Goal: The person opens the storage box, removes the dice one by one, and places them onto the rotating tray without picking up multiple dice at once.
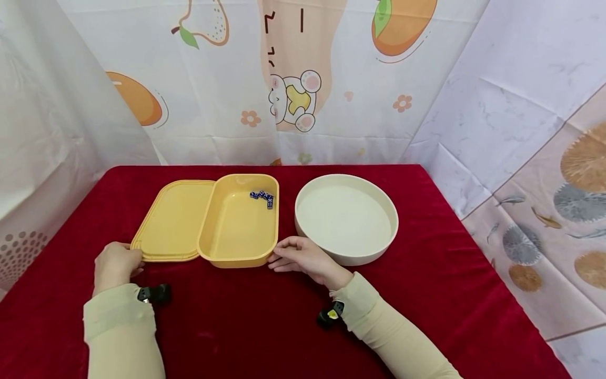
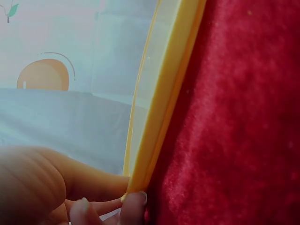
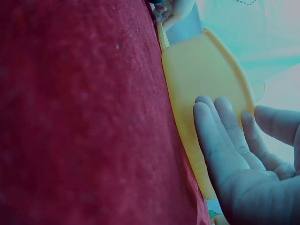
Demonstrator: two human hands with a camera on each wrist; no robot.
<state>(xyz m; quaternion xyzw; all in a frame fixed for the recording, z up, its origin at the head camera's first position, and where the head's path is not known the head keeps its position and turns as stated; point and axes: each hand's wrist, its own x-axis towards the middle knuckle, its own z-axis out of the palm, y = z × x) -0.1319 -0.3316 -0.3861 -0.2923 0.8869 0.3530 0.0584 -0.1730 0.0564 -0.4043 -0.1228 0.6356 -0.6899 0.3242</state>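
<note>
A yellow rectangular plastic box (image 1: 234,226) stands uncovered on the red cloth, with several small blue dice (image 1: 270,202) in its far right corner. Its flat yellow lid (image 1: 175,218) lies directly to the left, their edges meeting in the head view. My left hand (image 1: 115,263) pinches the lid's near left corner between thumb and fingers, seen closely on the lid's edge (image 2: 159,93) in the left wrist view. At the box's near right corner is my right hand (image 1: 305,258). Its fairly straight fingers (image 3: 206,126) lie along the outer wall, thumb by the rim.
A round off-white dish (image 1: 347,216) stands right of the box, just beyond my right hand. Red velvet cloth (image 1: 246,326) covers the table. Behind it hangs a fruit-patterned curtain (image 1: 213,105), with more sheets at both sides.
</note>
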